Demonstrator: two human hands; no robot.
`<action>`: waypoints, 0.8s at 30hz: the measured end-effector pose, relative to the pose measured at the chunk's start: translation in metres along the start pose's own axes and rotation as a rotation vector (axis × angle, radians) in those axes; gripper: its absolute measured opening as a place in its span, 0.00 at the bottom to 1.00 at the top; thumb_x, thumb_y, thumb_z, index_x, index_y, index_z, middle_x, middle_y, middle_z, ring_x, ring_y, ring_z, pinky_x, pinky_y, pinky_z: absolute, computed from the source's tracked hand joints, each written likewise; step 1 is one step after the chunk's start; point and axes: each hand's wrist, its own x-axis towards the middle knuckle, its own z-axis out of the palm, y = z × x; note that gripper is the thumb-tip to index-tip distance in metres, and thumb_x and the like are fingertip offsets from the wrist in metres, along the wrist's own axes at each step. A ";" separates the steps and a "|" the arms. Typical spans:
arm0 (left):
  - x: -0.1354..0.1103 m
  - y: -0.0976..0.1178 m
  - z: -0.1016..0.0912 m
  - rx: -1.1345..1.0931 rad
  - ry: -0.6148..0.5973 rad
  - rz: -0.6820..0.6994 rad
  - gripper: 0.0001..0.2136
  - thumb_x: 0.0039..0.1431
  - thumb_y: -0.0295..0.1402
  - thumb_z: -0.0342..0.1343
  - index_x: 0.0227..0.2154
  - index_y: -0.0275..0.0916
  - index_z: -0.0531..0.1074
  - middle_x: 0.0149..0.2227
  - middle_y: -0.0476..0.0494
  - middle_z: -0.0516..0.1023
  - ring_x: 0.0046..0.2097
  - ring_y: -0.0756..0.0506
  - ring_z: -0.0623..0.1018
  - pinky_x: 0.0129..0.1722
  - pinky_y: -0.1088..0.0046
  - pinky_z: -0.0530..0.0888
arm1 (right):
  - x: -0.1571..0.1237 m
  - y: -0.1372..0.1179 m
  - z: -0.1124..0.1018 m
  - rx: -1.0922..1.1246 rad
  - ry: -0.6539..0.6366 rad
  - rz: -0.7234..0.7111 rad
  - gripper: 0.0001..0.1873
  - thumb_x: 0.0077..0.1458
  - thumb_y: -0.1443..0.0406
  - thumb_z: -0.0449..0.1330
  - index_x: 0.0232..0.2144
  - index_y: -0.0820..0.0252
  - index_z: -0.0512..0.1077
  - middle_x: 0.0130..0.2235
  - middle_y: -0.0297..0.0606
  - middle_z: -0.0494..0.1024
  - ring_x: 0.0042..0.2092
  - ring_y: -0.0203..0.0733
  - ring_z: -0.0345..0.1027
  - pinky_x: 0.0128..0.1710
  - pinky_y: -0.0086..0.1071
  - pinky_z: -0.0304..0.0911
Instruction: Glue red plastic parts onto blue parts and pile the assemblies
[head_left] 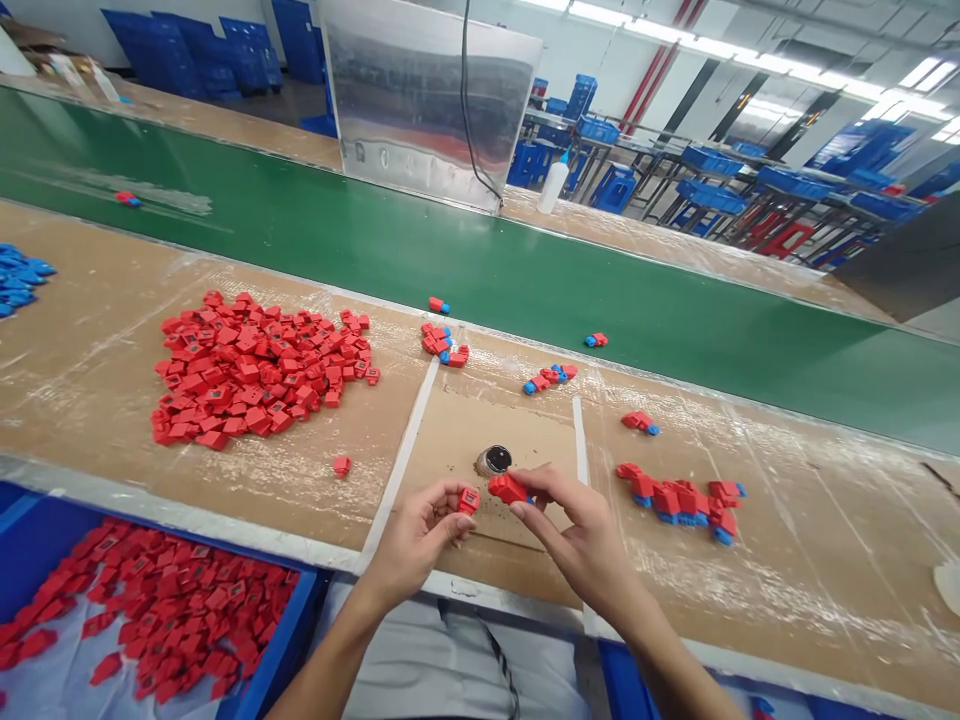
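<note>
A long factory room with bright ceiling lights runs away ahead, with stacks of blue crates (180, 55) on the far side and blue bins on metal racks (712, 200) to the right. A green conveyor belt (465, 250) crosses the view, and a clear panel (420, 90) hangs over its far side near a white squeeze bottle (553, 185).

On the near side lies the table (247, 490), topped with cardboard under scuffed clear film. Two white tape strips (401, 450) mark off a middle patch scattered with dark specks. Left of the strips sits a large heap of loose red parts (255, 370). A blue tray (281, 640) full of more red parts stands below the table edge at lower left. To the right lies a loose row of joined red-and-blue parts (679, 505).

A small round tin (493, 461) sits in the taped patch, just beyond the hands. The left hand (412, 535) pinches a red part (469, 500) between narrowly closed fingers. The right hand (577, 530) holds another red part (508, 488), a blue end showing at its tip, and the two parts are close but apart. Each red part bears a small dark label, too small to read.
</note>
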 end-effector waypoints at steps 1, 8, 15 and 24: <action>-0.001 0.001 -0.001 -0.006 -0.019 -0.005 0.13 0.60 0.37 0.57 0.45 0.36 0.72 0.30 0.48 0.73 0.31 0.50 0.70 0.32 0.75 0.68 | -0.001 -0.002 0.002 0.006 -0.019 -0.006 0.11 0.64 0.62 0.58 0.47 0.57 0.73 0.37 0.38 0.75 0.34 0.39 0.68 0.36 0.32 0.65; 0.000 -0.002 -0.001 -0.015 -0.034 0.002 0.12 0.59 0.34 0.58 0.45 0.37 0.73 0.29 0.49 0.73 0.31 0.51 0.70 0.32 0.76 0.68 | -0.006 -0.002 0.012 0.000 -0.071 -0.003 0.10 0.64 0.64 0.57 0.47 0.58 0.72 0.37 0.38 0.72 0.35 0.40 0.68 0.37 0.32 0.64; -0.001 -0.002 -0.001 -0.003 -0.048 -0.004 0.12 0.59 0.34 0.57 0.45 0.37 0.73 0.29 0.50 0.72 0.30 0.51 0.69 0.32 0.77 0.68 | -0.009 -0.002 0.017 -0.034 -0.112 0.010 0.09 0.64 0.65 0.57 0.46 0.59 0.72 0.35 0.36 0.70 0.35 0.39 0.67 0.35 0.31 0.63; -0.005 0.000 -0.007 0.123 -0.096 -0.015 0.12 0.62 0.36 0.53 0.45 0.37 0.74 0.27 0.50 0.68 0.28 0.51 0.65 0.28 0.78 0.64 | -0.015 -0.001 0.028 -0.091 -0.206 -0.024 0.10 0.67 0.65 0.51 0.45 0.57 0.71 0.36 0.40 0.68 0.35 0.41 0.66 0.36 0.34 0.65</action>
